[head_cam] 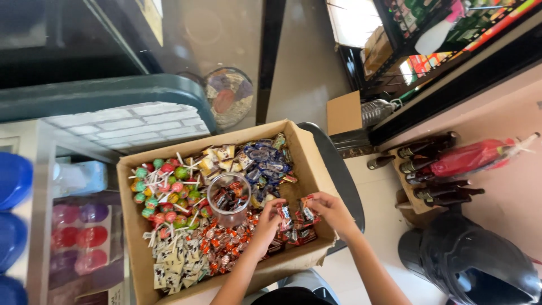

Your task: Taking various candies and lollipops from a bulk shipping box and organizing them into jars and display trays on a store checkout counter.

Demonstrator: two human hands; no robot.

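Inside the cardboard box [307, 155], both hands — left [270, 221] and right [330, 210] — pinch red-wrapped candies [293, 223] from the near-right pile, while the clear jar [228, 197] just beside them looks only partly filled, lollipops [166, 192] untouched.

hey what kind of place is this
Probably a small shop or kiosk. A cardboard box is packed with sorted sweets and lollipops, dark bottles are lined up nearby, and a stocked shelf stands behind.
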